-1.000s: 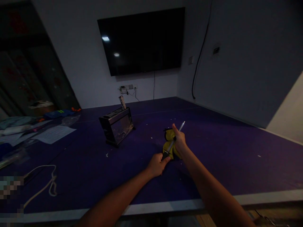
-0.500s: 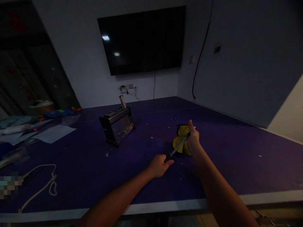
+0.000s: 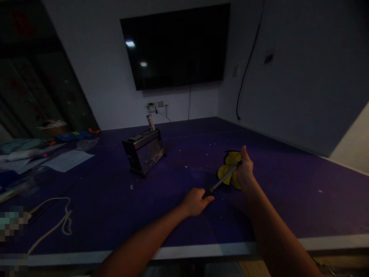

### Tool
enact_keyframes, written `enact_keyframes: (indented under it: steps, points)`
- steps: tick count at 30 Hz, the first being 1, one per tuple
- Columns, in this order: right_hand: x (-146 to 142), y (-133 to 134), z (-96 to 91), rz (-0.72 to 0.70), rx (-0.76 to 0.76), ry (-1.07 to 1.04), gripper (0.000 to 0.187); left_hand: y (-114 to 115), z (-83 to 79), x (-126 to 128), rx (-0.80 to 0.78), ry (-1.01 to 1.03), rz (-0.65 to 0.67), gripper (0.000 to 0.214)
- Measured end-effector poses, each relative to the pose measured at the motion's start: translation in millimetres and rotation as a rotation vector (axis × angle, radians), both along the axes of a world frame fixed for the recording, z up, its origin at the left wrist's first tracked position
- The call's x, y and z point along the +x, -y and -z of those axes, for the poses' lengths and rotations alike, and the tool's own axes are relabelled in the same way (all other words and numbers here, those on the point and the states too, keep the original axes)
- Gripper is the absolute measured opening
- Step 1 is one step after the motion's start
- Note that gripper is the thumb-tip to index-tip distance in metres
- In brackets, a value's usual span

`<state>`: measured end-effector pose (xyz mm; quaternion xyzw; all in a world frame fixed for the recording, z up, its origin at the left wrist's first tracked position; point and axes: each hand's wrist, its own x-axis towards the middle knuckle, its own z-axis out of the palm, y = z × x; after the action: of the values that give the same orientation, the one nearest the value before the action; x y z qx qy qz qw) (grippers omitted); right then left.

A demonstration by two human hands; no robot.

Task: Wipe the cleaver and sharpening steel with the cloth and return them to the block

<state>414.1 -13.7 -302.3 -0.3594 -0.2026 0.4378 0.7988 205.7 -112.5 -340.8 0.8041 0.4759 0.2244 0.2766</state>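
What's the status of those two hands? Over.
Left hand gripping dark handle. Right hand holding yellow cloth at metal rod. Dark block standing apart; nothing visibly in the way.

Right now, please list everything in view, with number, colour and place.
Table: 1, purple, lower half
Rod: 1, grey and black, centre right
Cloth: 1, yellow and black, by the rod
Holder: 1, dark with clear side, on the table
Speckled handle: 1, pale and dark, in the holder
Scraps: several, white, scattered
Paper sheets: at least 2, whitish, left
Cord: 1, whitish, near left
Clutter: several, mixed colours, far left
Screen: 1, black, upper middle
Sockets: several, whitish, below the screen
Thick cable: 1, black, upper right
Left hand: 1, on the rod
Right hand: 1, on the cloth
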Motion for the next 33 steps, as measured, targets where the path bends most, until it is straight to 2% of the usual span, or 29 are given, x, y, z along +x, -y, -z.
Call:
enact_keyframes:
  steps: [3,8,17,26,33]
  points:
    - [-3.9,5.4,-3.6,0.037,-0.033,-0.042,0.046,-0.5,0.2,-0.1,-0.002,0.009,0.004,0.042]
    - [-11.0,11.4,-6.1,-0.012,-0.027,-0.043,0.049,-0.4,-0.9,0.2,0.006,0.025,0.0,0.042]
    - [-26.2,5.3,2.4,0.04,-0.028,0.006,0.047,-0.8,0.5,2.0,-0.031,0.074,-0.057,0.041]
    - [-42.8,4.3,4.2,-0.004,-0.043,0.04,0.044,-3.3,7.5,1.6,-0.15,0.167,-0.107,0.041]
    - [-55.0,9.8,7.6,-0.052,-0.021,0.088,0.046,1.1,4.9,1.5,-0.237,0.246,-0.108,0.042]
